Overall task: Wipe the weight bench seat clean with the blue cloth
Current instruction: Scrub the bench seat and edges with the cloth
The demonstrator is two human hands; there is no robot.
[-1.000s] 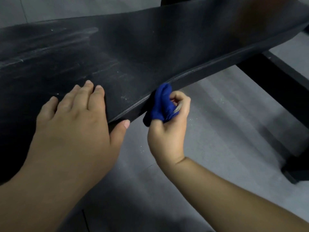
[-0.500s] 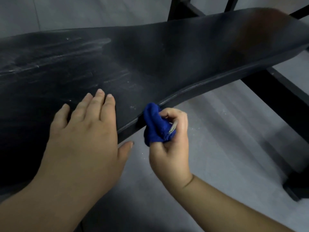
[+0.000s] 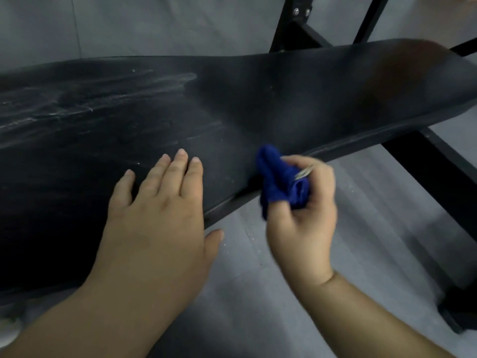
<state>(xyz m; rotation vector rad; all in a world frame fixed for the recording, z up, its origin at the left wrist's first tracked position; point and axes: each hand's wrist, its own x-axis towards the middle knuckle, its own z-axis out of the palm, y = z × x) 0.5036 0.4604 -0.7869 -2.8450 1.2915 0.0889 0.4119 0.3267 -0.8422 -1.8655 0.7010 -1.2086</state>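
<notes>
The black padded weight bench seat [image 3: 284, 99] runs across the view from left to right, with pale dusty smears on its left half. My left hand [image 3: 160, 223] lies flat on the seat near its front edge, fingers spread, thumb hanging over the edge. My right hand [image 3: 302, 220] grips a bunched blue cloth [image 3: 278, 182] and presses it against the seat's front side edge, just right of my left hand. A thin silvery tag sticks out of the cloth by my fingers.
The bench's black metal frame [image 3: 444, 171] runs under the seat at the right, down to a foot at the lower right. Black uprights [image 3: 296, 24] rise behind the seat. Grey floor [image 3: 361, 202] lies beneath, with small white specks.
My right hand has slid the blue cloth a little to the right along the seat's front edge. My left hand has stayed flat on the seat. The camera has tilted up, showing more frame.
</notes>
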